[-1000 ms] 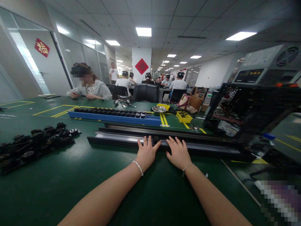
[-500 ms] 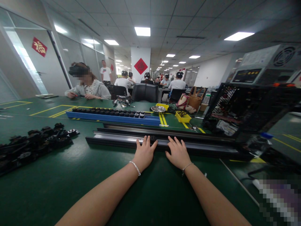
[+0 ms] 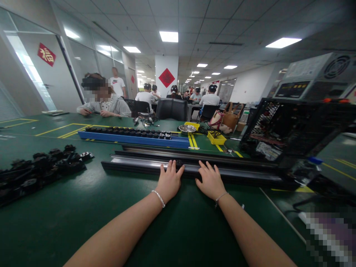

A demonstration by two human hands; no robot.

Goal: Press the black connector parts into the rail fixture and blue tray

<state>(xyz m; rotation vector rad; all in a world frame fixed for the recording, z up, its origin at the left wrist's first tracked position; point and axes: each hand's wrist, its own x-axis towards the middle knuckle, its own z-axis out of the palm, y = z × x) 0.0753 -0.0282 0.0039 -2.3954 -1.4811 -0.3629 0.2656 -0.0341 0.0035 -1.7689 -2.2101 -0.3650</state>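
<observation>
The near black channel (image 3: 191,171) lies lengthwise on the green table (image 3: 97,215), under both of the person's hands: a long, straight-walled trough with a smooth, glossy floor. A small black block (image 3: 179,162) sits in it beside the left hand (image 3: 170,181). That hand's fingers are spread over the channel, with the thumb near the block; whether thumb and forefinger pinch it cannot be told. The right hand (image 3: 210,181) is unclenched, its fingers straight and fanned over the channel. A second black channel (image 3: 178,152) runs just behind.

Farther back, a long blue tray (image 3: 133,138) carries a packed row of knobbly black parts (image 3: 125,130), its right end showing bare floor. Near that end are a round, shiny metal bowl (image 3: 187,128) and a yellow plastic bin (image 3: 217,139) with thin dark pieces inside. To the left lies a jagged heap of black parts (image 3: 47,165). An open computer case (image 3: 267,129), with perforated metal, stands at the right.
</observation>
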